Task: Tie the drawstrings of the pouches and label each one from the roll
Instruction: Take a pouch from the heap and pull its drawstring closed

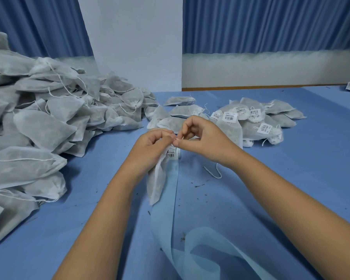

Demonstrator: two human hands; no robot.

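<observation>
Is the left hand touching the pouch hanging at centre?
Touching. The head view shows the left hand gripping the pouch at its top, with the pouch's body hanging below the hand.

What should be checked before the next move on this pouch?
1. The pouch held by the left hand: ok.
2. The right hand pinching at its mouth: ok.
3. The drawstring knot finished: cannot tell, fingers hide it.
4. The barcode label stuck to the pouch, not the backing strip: cannot tell.
5. More pouches waiting in the unlabelled pile: ok.
</observation>
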